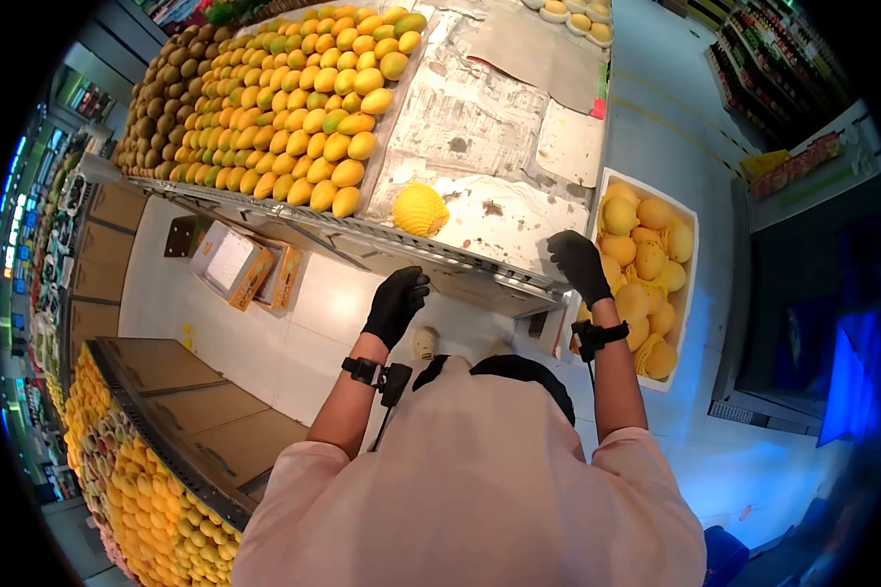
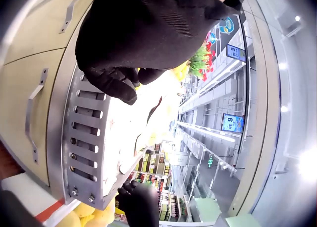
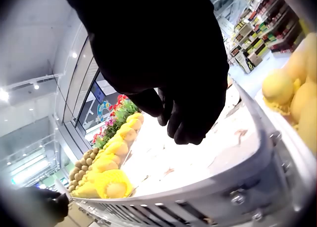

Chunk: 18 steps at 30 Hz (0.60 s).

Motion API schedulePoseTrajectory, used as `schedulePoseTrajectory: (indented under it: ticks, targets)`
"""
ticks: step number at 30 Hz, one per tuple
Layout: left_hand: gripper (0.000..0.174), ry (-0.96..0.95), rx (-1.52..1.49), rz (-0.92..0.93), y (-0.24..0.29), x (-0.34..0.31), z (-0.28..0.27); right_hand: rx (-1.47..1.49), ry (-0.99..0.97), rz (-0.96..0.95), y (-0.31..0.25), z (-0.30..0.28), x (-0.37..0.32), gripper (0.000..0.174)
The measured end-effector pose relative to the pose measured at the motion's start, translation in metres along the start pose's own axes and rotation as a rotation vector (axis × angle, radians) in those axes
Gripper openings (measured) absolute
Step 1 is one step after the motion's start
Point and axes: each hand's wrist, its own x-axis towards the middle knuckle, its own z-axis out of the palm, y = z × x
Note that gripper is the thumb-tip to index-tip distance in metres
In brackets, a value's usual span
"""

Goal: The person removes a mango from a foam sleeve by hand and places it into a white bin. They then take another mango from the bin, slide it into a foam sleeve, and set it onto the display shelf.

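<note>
My left hand (image 1: 397,305), in a black glove, hangs in front of the display stand's edge with its fingers loosely curled and nothing in them. Just beyond it, a round yellow fruit in a yellow foam net (image 1: 420,209) sits alone at the front of the stand. The right hand (image 1: 579,266), gloved too, is over the stand's front right corner, fingers loosely bent and holding nothing. Close beside that hand is a white foam box (image 1: 691,284) of large yellow fruits (image 1: 649,260), some in foam nets. The netted fruit (image 3: 115,184) also shows in the right wrist view.
Rows of mangoes (image 1: 299,112) and brown round fruits (image 1: 169,93) fill the stand's left side. Stained white sheets (image 1: 460,108) cover its right part. A slotted metal rim (image 2: 86,133) edges the front. Cartons (image 1: 235,264) lie on the floor; another fruit stand (image 1: 147,470) is behind left.
</note>
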Motion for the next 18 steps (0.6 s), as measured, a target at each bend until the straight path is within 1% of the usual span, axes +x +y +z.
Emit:
schedulePoseTrajectory:
  ticks: [1,3,4,5,6,7,8,9,11,12,15,16,18]
  targets:
    - [0.025,-0.037,0.164,0.129,0.0,0.006,-0.01,0.023,-0.042,-0.039,0.008,0.007,0.007,0.013]
    - [0.027,-0.063,0.282,0.212,0.006,0.014,-0.021,0.01,-0.109,-0.065,-0.006,0.025,0.01,0.013]
    - [0.028,-0.055,0.236,0.162,0.013,0.016,-0.024,-0.014,-0.135,-0.073,-0.012,0.033,0.011,0.013]
    - [0.029,-0.049,0.191,0.113,0.021,0.019,-0.027,-0.042,-0.135,-0.042,-0.018,0.043,0.013,0.014]
    - [0.031,-0.015,-0.163,-0.048,0.028,0.023,-0.032,-0.069,-0.133,-0.013,-0.027,0.054,0.014,0.014]
    - [0.031,-0.043,-0.029,0.038,0.031,0.024,-0.035,-0.097,-0.131,0.017,-0.034,0.061,0.017,0.015]
    - [0.031,-0.068,0.104,0.125,0.033,0.023,-0.039,-0.247,-0.141,-0.042,-0.022,0.067,0.029,0.023]
    - [0.031,-0.09,0.236,0.21,0.035,0.022,-0.043,-0.286,-0.13,-0.054,-0.028,0.075,0.032,0.026]
    - [0.03,-0.126,-0.115,0.125,0.026,0.036,-0.064,-0.363,-0.112,-0.081,-0.037,0.097,0.038,0.033]
    - [0.029,-0.144,-0.29,0.083,0.029,0.037,-0.068,-0.412,-0.137,-0.07,-0.041,0.104,0.042,0.043]
    - [0.027,-0.086,-0.35,0.078,0.038,0.037,-0.076,-0.406,-0.119,-0.122,-0.042,0.131,0.056,0.051]
    - [0.024,-0.086,-0.382,0.068,0.042,0.037,-0.079,-0.395,-0.141,-0.099,-0.046,0.137,0.059,0.061]
    - [0.018,-0.085,-0.445,0.048,0.048,0.037,-0.087,-0.466,-0.116,-0.209,-0.051,0.156,0.067,0.067]
